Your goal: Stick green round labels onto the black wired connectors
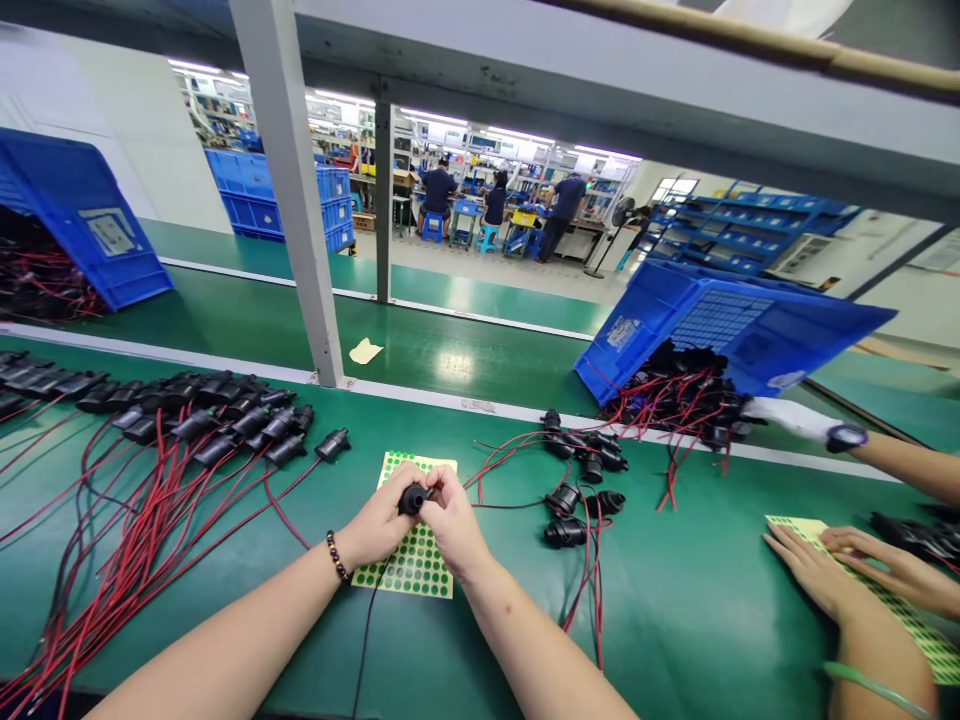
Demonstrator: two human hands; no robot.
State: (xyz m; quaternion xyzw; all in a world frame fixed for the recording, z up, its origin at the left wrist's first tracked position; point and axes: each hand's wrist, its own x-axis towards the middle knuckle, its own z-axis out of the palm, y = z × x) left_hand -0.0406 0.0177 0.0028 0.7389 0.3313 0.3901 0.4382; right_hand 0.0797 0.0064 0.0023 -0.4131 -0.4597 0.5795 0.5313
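Over a sheet of round green stickers (424, 574), my left hand (384, 520) grips a black cylindrical part (412, 499) with a round nozzle facing me. A dark thin wire (367, 630) trails from it towards the front edge. My right hand (453, 520) is closed at the part's right side, thumb and fingertips pinching its edge; whether a sticker is between them is hidden. To the left lie rows of similar black parts (251, 420) with red and black wires (161, 500). Several more loose black parts (566, 531) lie right of the sheet.
A tipped blue crate (645, 310) spills wired parts at the right; a co-worker's gloved hand (787, 415) reaches there. Another person's hands (817, 575) rest on a sticker sheet at far right. A second blue crate (112, 240) stands left. A grey post (292, 200) rises behind the bench.
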